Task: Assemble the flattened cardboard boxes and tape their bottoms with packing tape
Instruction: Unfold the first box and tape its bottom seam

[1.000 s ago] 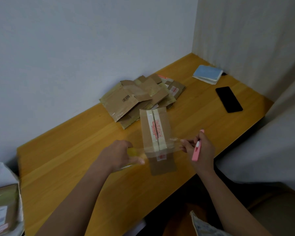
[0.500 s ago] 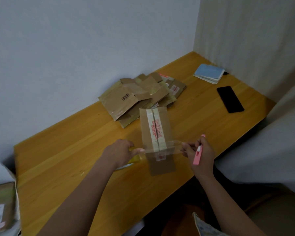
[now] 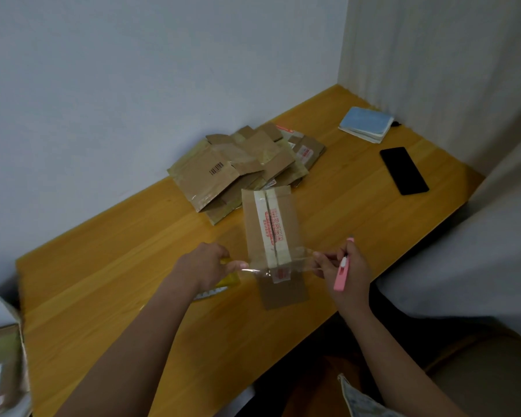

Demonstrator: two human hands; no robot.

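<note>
Our left hand (image 3: 203, 267) and right hand (image 3: 340, 267) keep pinching the clear tape strip (image 3: 278, 264) taut between fingertips, now slightly lower over the box bottom (image 3: 269, 224); right also grips a pink cutter (image 3: 342, 273). Pressing down seems next.

A: Desk (image 3: 109, 284): wood, yellow-orange, smooth, faint sheen, grain lines visible. Standing box (image 3: 269, 233): brown cardboard, matt, with a pale printed paper-like strip down its seam.

B: The packing tape (image 3: 301, 260) stretched across it?

A: Clear plastic film, glossy, catching light. Pile of flattened boxes (image 3: 241, 170): matt cardboard, shiny patches of old tape.

B: Cutter (image 3: 342, 275)?

A: Pink plastic, smooth. Phone (image 3: 403, 170): black, glossy face. Notebook (image 3: 366, 123): pale blue cover, matt; material unclear. Wall (image 3: 133, 70): matt, painted.
</note>
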